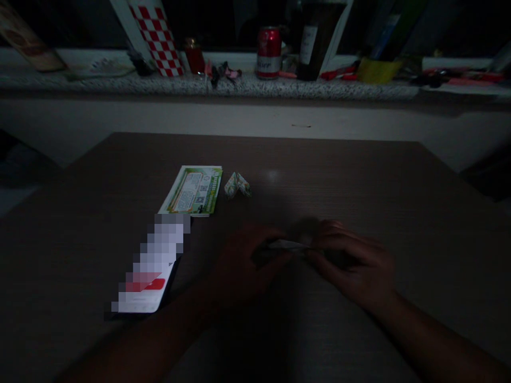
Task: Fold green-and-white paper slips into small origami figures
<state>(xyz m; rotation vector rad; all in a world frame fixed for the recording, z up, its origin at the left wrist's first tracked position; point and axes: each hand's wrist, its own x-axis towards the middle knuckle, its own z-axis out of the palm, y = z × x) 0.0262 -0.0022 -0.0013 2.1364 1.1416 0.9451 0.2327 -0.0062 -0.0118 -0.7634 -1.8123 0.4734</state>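
Note:
The scene is dim. My left hand [243, 263] and my right hand [351, 263] meet over the dark wooden table [359, 175], fingers curled. Between their fingertips they pinch a small pale piece of paper [288, 245], held low near the tabletop. Beyond my left hand lies a small folded paper shape [237, 185] with a green print. Left of that shape rests a green and white printed leaflet [194, 190].
A lit phone [149, 268] lies left of my left arm. On the stone ledge [279, 88] at the back stand a red can [269, 52], a dark bottle [315, 40], a red-checked box [157, 34], a small red jar [194, 56] and assorted clutter.

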